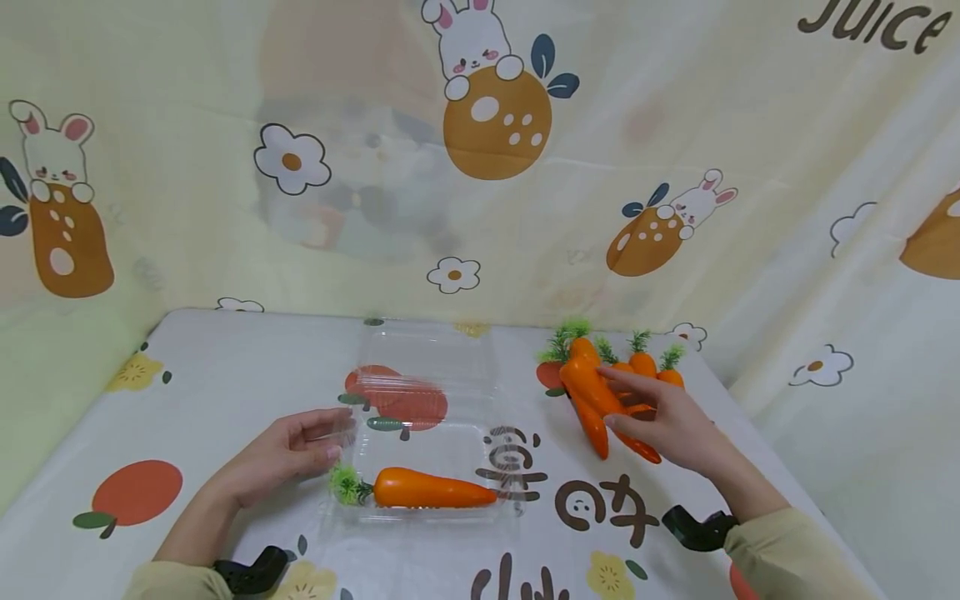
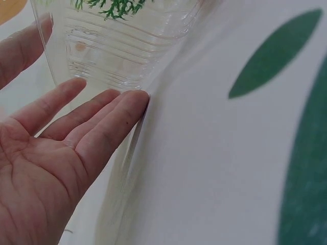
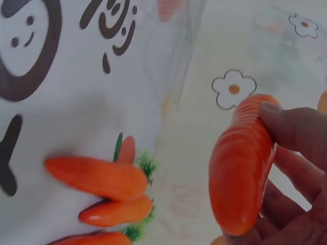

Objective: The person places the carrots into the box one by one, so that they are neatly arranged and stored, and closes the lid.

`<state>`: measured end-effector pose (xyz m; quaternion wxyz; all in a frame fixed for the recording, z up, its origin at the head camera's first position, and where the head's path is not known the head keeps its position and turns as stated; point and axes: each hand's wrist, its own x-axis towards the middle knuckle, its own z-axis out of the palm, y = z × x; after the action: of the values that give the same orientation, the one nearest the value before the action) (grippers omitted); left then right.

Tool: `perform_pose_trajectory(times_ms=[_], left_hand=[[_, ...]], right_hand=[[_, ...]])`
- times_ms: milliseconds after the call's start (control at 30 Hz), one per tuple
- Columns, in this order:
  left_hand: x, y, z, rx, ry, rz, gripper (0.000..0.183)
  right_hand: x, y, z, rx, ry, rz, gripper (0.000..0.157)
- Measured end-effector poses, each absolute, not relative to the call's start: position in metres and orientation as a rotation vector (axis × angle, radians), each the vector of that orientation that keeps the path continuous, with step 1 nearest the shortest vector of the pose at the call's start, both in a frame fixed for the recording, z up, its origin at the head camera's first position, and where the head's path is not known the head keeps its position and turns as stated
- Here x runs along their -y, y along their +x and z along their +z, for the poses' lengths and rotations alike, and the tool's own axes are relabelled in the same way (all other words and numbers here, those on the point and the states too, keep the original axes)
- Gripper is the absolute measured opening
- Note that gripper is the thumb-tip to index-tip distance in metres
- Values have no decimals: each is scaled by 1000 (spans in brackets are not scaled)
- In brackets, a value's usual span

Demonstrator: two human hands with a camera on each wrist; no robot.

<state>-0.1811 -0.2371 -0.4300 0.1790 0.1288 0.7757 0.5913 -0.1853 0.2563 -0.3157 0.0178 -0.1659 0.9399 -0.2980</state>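
A clear plastic clamshell box [image 1: 420, 433] lies with its lid spread back on the table. Inside its near half rests an orange toy carrot [image 1: 431, 487] with frilly green leaves at the left. My left hand [image 1: 303, 446] is at the box's left side, its fingers fairly straight; in the left wrist view the fingertips [image 2: 138, 96] are right at the clear plastic edge. At the right, my right hand [image 1: 667, 417] holds another toy carrot [image 3: 240, 168], thumb on one side and fingers on the other, raised above the carrot pile.
Several more toy carrots [image 3: 99, 176] lie in a pile on the table under and beyond my right hand. The white tablecloth [image 1: 247, 375] has printed fruit, flowers and lettering. A patterned curtain [image 1: 360, 217] hangs behind the table and along both sides.
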Motion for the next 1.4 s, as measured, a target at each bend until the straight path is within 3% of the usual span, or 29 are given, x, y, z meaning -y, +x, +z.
perform_pose_trajectory(times_ms=[1033, 1400], left_hand=[[238, -182, -428, -2182, 387, 1695, 65], [238, -183, -427, -2173, 390, 1699, 65]], right_hand=[[-158, -213, -315, -2665, -935, -850, 51], [-116, -214, -323, -2506, -949, -760, 51]])
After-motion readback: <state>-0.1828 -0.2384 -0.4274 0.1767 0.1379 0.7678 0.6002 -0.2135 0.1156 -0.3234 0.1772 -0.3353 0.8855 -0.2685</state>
